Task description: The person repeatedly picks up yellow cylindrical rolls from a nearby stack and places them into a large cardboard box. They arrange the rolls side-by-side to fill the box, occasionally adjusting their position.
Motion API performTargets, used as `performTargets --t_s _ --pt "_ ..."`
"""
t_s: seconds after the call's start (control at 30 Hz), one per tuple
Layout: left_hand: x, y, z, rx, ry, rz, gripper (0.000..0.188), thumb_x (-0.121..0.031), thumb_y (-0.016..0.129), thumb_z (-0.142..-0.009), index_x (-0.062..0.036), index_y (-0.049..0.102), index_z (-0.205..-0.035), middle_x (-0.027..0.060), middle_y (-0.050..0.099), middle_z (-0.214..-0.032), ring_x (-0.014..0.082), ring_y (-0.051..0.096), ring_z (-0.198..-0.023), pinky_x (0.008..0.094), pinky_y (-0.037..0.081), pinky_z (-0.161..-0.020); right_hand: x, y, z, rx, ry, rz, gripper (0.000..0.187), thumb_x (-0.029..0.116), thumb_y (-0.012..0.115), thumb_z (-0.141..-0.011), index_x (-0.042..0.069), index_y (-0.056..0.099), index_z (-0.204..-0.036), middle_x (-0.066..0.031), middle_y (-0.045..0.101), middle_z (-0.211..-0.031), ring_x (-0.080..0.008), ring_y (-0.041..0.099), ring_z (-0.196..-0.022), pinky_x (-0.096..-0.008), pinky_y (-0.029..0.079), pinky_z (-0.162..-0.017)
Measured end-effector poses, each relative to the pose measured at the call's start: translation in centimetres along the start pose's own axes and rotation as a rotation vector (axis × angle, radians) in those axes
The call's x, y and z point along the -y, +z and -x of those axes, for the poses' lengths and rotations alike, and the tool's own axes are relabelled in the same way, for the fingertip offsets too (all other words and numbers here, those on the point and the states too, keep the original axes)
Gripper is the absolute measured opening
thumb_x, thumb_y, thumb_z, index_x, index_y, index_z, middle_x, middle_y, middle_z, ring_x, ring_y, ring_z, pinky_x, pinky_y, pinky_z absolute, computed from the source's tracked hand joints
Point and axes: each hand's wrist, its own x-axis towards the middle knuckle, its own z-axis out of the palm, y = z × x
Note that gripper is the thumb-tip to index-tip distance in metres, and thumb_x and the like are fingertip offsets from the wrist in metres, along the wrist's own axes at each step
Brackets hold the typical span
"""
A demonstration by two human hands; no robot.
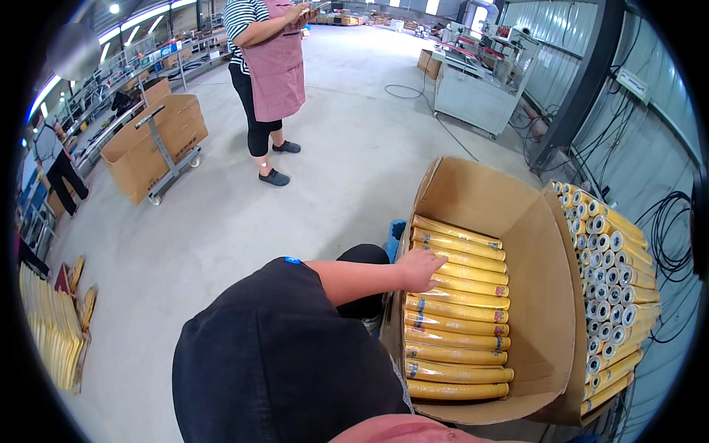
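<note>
My left hand reaches from a black short sleeve over an open cardboard box. It lies on the upper part of a row of long yellow rolls in glossy printed wrapping. Its fingers look stretched out and touch the rolls, and nothing is visibly gripped; some fingertips are hard to make out. The rolls lie side by side in one layer, close against the box's left wall. Only a strip of my right forearm shows at the bottom edge, and its hand is out of the picture.
More yellow rolls with round hollow ends are stacked right of the box. A person in a pink apron stands ahead. A cart with a large carton is at the left, a machine at the far right. Cables hang by the wall.
</note>
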Motion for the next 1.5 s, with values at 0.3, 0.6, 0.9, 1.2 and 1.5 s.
performTargets --t_s 0.3,0.6,0.9,1.2,1.5 --pt "-1.8 1.2 -3.9 -0.131 0.192 0.117 0.055 -0.027 0.069 -0.074 -0.0034 0.054 -0.121 0.0207 0.060 -0.111 0.0368 0.055 -0.106 0.0426 0.044 -0.091 -3.3 4.7 2.8 -0.495 0.365 0.029 0.057 0.047 0.066 -0.078 0.002 0.054 -0.110 -0.0126 0.058 -0.103 -0.0302 0.053 -0.095 -0.0489 0.045 -0.080" --pt "-26.5 -3.5 -8.7 0.791 0.577 0.656 0.102 -0.031 0.075 -0.076 0.0039 0.009 -0.144 0.0214 0.033 -0.144 0.0303 0.038 -0.130 0.0350 0.036 -0.104 -13.2 14.6 27.6 -0.066 0.859 0.579 0.048 0.021 0.068 -0.084 0.004 0.047 -0.123 -0.0061 0.055 -0.117 -0.0207 0.053 -0.111 -0.0368 0.043 -0.098" --pt "-12.0 11.6 -11.8 0.754 0.126 0.908 0.062 -0.011 0.074 -0.071 0.0056 0.045 -0.123 0.0141 0.060 -0.110 0.0213 0.057 -0.100 0.0334 0.046 -0.089 -6.0 13.8 21.5 0.784 0.177 1.814 0.058 0.012 0.077 -0.068 0.000 0.054 -0.119 -0.0197 0.051 -0.127 -0.0341 0.046 -0.121 -0.0409 0.036 -0.103" --pt "-11.7 27.9 -9.3 0.853 0.116 0.409 0.093 -0.024 0.079 -0.068 0.0057 0.027 -0.138 0.0257 0.050 -0.127 0.0307 0.050 -0.117 0.0336 0.038 -0.102 -5.6 0.7 17.3 -0.205 0.144 1.436 0.044 0.012 0.059 -0.089 0.001 0.042 -0.129 -0.0100 0.051 -0.112 -0.0140 0.050 -0.100 -0.0272 0.042 -0.087" --pt "-13.3 35.5 -7.9 0.863 0.103 0.341 0.084 -0.026 0.072 -0.077 0.0019 0.023 -0.140 0.0281 0.042 -0.134 0.0374 0.045 -0.122 0.0383 0.039 -0.101 -6.6 0.4 17.5 -0.103 0.330 1.470 0.045 0.015 0.059 -0.088 0.000 0.044 -0.128 -0.0101 0.046 -0.116 -0.0150 0.049 -0.099 -0.0282 0.043 -0.085"
